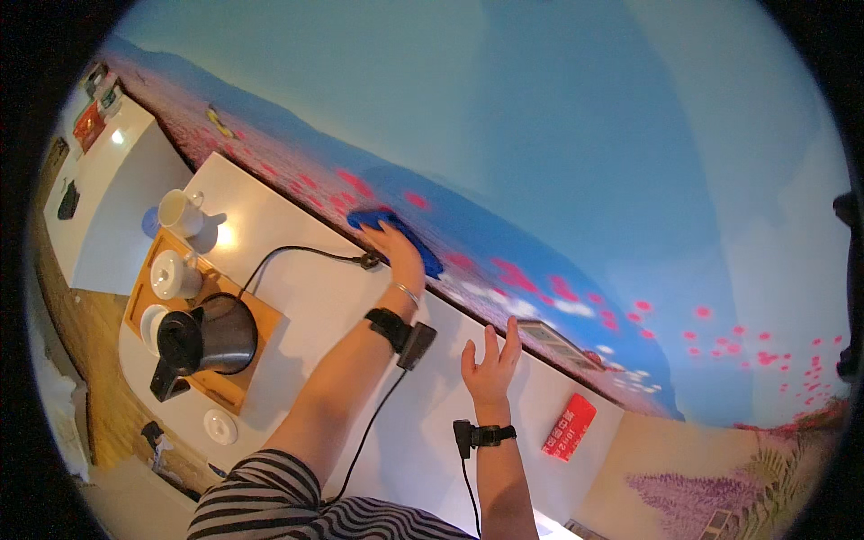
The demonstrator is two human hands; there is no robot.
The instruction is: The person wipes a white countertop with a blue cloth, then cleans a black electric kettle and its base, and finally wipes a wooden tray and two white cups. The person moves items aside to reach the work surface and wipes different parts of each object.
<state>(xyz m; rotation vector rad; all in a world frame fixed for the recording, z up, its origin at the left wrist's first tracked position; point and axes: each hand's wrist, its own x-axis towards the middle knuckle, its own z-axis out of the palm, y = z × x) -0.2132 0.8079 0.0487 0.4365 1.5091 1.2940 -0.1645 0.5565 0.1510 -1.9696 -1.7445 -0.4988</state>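
Observation:
My left hand (398,253) presses a blue cloth (425,255) flat against the lower part of a painted wall (472,202), just above the back edge of a white table (331,304). My right hand (491,368) is to the right, over the table near the wall. It holds nothing and its fingers are spread. Whether its fingertips touch the wall, I cannot tell. Both wrists carry black straps with small cabled devices. A black power plug (369,260) with a cord lies by the table's back edge, close to my left hand.
On the left, a wooden tray (266,324) carries a dark electric kettle (229,334), a lidded white cup (175,275) and another white vessel (152,329). A white mug (181,212) and a white lid (220,426) are nearby. A red packet (570,426) lies at right.

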